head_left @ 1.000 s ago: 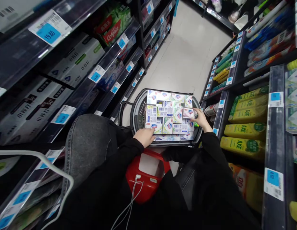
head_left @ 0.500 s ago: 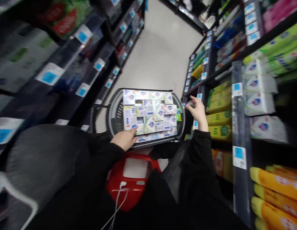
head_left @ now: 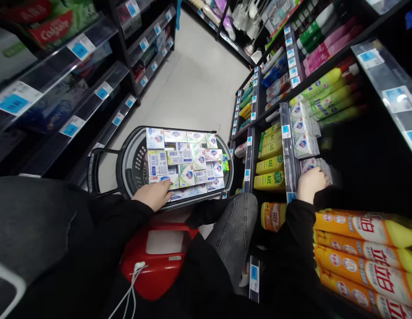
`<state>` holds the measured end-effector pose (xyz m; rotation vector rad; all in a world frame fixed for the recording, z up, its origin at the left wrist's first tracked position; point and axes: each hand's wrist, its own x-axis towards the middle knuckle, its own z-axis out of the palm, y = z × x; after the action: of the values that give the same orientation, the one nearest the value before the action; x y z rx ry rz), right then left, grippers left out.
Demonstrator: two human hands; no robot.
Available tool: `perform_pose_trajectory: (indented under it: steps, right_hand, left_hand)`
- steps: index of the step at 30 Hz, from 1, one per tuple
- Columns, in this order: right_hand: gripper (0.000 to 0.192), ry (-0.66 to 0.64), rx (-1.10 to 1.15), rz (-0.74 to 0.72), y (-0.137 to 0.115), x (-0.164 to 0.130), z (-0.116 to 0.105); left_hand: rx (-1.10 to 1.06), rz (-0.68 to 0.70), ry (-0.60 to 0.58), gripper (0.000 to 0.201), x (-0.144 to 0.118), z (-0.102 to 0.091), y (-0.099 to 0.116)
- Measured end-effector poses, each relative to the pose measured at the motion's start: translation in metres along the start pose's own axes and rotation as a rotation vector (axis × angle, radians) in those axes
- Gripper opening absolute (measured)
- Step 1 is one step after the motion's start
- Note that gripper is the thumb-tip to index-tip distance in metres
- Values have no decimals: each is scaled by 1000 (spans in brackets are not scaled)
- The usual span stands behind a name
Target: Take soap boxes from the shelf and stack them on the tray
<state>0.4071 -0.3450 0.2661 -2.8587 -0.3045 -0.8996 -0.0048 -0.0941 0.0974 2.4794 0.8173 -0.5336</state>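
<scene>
My left hand lies with fingers stretched over a white soap box at the near left of the packed boxes. The shopping basket, grey with a dark rim, holds several layers of white soap boxes with blue and green prints. A green packet is wedged at its right end. On the right shelf, my right hand is closed around the near end of a soap box, its fingertips partly hidden. Beside it stand more stacked soap boxes.
Orange bottles lie stacked below my right hand. Yellow AXE packs sit left of the shelf divider. A red stool with a white cable stands under me. Toothpaste shelves line the left side; the grey aisle floor runs ahead.
My right hand has gone from beside the basket's right end to the soap boxes on the right shelf. My left hand stays on the boxes. The view has turned right.
</scene>
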Motion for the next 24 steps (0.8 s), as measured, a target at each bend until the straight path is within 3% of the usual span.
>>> perform_pose_trajectory:
  steps: [5, 9, 12, 15, 18, 21, 24]
  right_hand:
    - [40, -3, 39, -76, 1, -16, -40]
    - [52, -61, 635, -47, -2, -59, -82]
    - [56, -403, 1289, -23, -12, -108, -94]
    - [45, -1003, 2040, 89, -31, -156, -90]
    - [34, -1453, 2463, 229, -52, -192, -88]
    - [32, -1576, 2640, 409, -73, -213, -102]
    - [29, -1423, 2689, 707, -91, -220, -124]
  left_hand:
    - [16, -11, 8, 49, -7, -5, -1]
    - [26, -18, 10, 52, -8, -6, -4]
    - [26, -27, 27, 52, -7, -5, -6]
    - [23, -34, 31, 53, -6, -3, -7]
    - [23, -33, 20, 54, -5, -3, -7]
    - [17, -47, 29, 54, -5, -1, -7]
    - [11, -47, 32, 53, -3, 1, -6]
